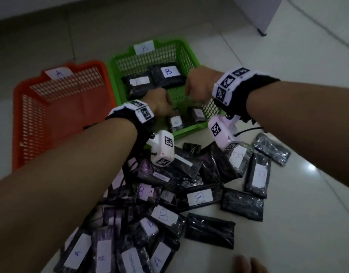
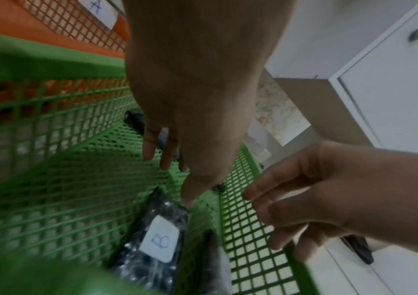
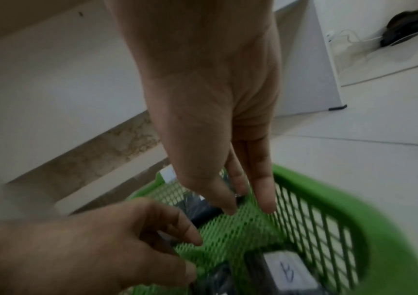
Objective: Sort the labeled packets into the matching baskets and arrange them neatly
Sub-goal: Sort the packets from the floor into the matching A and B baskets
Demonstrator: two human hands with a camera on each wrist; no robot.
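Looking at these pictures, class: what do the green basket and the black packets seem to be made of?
Green basket: most likely moulded plastic, matte, with grid-pattern holes in its walls and floor. Black packets: dark contents in what looks like clear glossy plastic film, judging by wrinkles and glints; the white labels seem to be paper.

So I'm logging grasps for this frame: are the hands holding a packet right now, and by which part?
Nothing is held. Both the left hand and the right hand hang over the green basket with loose, empty fingers.
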